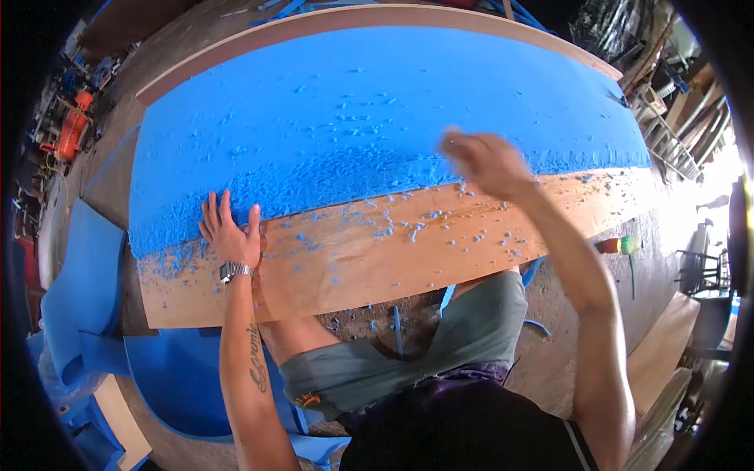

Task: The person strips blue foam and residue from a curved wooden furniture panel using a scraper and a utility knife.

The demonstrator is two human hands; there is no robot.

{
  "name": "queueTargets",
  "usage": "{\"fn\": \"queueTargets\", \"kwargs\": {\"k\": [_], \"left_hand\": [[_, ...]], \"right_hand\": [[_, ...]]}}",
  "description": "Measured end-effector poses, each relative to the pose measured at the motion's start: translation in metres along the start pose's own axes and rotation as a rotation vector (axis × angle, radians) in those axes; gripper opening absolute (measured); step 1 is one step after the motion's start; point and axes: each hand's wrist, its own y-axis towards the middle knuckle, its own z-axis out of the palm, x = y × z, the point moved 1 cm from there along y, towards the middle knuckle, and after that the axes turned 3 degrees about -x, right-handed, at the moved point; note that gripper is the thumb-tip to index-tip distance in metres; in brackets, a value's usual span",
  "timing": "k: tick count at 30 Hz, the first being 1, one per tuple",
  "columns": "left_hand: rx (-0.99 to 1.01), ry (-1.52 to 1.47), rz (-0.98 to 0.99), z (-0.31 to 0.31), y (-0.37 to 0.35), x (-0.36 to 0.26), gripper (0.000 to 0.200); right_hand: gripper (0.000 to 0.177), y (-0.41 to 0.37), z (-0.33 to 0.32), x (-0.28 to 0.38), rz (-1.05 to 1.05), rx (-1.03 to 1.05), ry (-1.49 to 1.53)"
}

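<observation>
A large blue foam sheet point(275, 102) lies over a wooden board point(353, 267), whose bare near strip shows. Blue crumbs are scattered along the foam's near edge and on the wood. My left hand point(232, 231), with a watch at the wrist, rests with fingers spread at that edge, toward the left, holding nothing. Over the right part of the edge is my right hand point(487, 161), blurred by motion; its fingers look bent, and whether anything is in them cannot be made out.
Blue foam offcuts point(86, 290) lie at the left. A red-orange machine point(75, 125) stands at the far left. A bottle-like object with a greenish end point(628, 245) is right of the board. A ladder point(679, 149) and stacked materials are at the right.
</observation>
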Motion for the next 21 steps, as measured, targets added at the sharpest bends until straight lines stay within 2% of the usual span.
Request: {"fn": "queueTargets", "kwargs": {"k": [1,2,3,4,7,8,9,10,12,14,15,17,20,21], "left_hand": [[0.007,0.004,0.003,0.0,0.001,0.0,0.06],[0.013,0.001,0.009,0.001,0.0,0.005,0.06],[0.012,-0.006,0.008,0.003,0.001,0.007,0.059],[-0.006,-0.023,0.011,0.006,0.005,0.006,0.058],[0.0,-0.048,-0.003,0.006,-0.001,0.012,0.058],[0.01,-0.032,-0.005,0.005,-0.001,0.011,0.059],[0.021,-0.017,-0.001,0.004,0.001,0.008,0.059],[0.025,0.0,0.0,0.002,0.0,0.006,0.06],[0.035,0.031,-0.015,0.0,0.0,0.004,0.061],[0.026,0.021,-0.003,0.0,0.001,0.001,0.06],[0.026,0.013,0.002,0.0,0.003,0.003,0.06],[0.026,-0.019,0.007,0.002,0.002,0.007,0.059],[0.016,-0.03,-0.008,0.009,-0.001,0.015,0.058],[0.023,-0.026,-0.008,0.007,0.0,0.014,0.059]], "right_hand": [[0.035,0.021,0.019,0.034,-0.171,0.123,-0.056],[0.033,0.03,0.068,0.057,-0.296,-0.032,-0.04],[0.031,0.048,0.085,0.101,-0.388,-0.001,0.049],[0.03,0.058,0.081,0.144,-0.347,0.161,-0.113],[0.03,0.048,0.089,0.088,-0.158,0.174,0.069],[0.033,0.021,0.068,0.056,-0.25,-0.006,-0.072],[0.039,-0.004,0.056,0.013,-0.184,0.042,-0.248],[0.042,-0.022,0.049,-0.04,-0.25,-0.019,-0.119],[0.035,-0.053,0.009,-0.031,-0.003,-0.19,-0.377],[0.027,-0.021,0.03,0.001,-0.242,-0.324,-0.09],[0.022,0.001,0.068,0.016,-0.258,-0.23,0.03],[0.028,0.023,0.09,0.091,-0.441,-0.1,-0.305],[0.03,0.002,0.073,0.054,-0.208,-0.125,-0.195],[0.03,-0.017,0.066,0.01,-0.237,-0.134,-0.272]]}}
